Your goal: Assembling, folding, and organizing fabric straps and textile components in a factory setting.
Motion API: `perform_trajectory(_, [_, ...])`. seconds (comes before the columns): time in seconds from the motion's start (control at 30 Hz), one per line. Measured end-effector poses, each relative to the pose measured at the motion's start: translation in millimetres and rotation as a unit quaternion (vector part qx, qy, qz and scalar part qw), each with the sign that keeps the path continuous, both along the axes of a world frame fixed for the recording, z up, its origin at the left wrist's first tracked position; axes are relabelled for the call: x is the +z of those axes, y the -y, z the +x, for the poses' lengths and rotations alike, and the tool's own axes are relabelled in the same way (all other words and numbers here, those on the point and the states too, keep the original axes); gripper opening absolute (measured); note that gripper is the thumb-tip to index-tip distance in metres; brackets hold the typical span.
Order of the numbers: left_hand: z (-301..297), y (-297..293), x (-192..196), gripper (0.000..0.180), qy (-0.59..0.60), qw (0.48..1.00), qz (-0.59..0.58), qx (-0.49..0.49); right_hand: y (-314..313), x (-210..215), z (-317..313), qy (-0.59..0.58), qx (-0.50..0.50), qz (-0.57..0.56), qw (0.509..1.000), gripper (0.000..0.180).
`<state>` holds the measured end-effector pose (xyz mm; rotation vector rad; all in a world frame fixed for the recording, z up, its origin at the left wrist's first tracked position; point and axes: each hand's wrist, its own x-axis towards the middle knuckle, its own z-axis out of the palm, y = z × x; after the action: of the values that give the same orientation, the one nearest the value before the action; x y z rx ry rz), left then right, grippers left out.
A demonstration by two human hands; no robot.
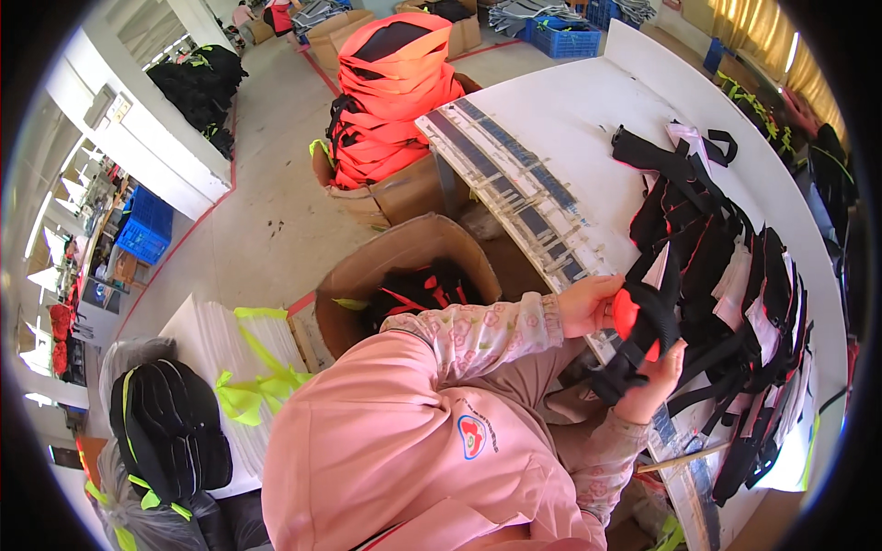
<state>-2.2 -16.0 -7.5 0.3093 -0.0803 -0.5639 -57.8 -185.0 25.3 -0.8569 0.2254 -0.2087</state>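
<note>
Both my hands are around a black webbing strap piece [656, 317] with an orange-red patch, just over the near edge of the white table. My left hand [586, 306] pinches the orange-red part from its left side. Below it, my right hand [650, 384] is closed on the lower part of the black straps, thumb upward. Right beside them spreads a heap of black strap pieces [707, 239] with red edging and pale pink-white strips. Some of the heap's straps lie close to my right hand, and how the held piece folds between my fingers is partly hidden.
The white table [560, 110] has a taped, worn edge. An open carton [404, 243] with black and red pieces stands left of my arm; behind it, another carton [386, 202] holds stacked orange pieces [390, 101]. White sheets [266, 344] and black padded parts [170, 427] lie at left.
</note>
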Motion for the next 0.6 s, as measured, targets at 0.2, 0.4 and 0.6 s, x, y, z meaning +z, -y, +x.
perform_trajectory(0.2, [-0.7, -5.6, 8.8, 0.027, 0.047, 0.997, 0.048, -0.027, 7.5, -10.6, 3.0, 0.122, 0.070, -0.079, 0.987, 0.038])
perform_trajectory(0.4, [6.8, -0.9, 30.2, 0.026, 0.074, 0.978, 0.127, 0.147, -13.7, -24.2, 4.9, 0.037, 0.247, 0.069, 0.966, 0.047])
perform_trajectory(0.6, [6.1, 2.4, 18.0, 0.022, 0.033, 0.959, 0.188, 0.209, -58.7, -2.6, -10.8, -0.038, 0.176, -0.072, 0.981, 0.036])
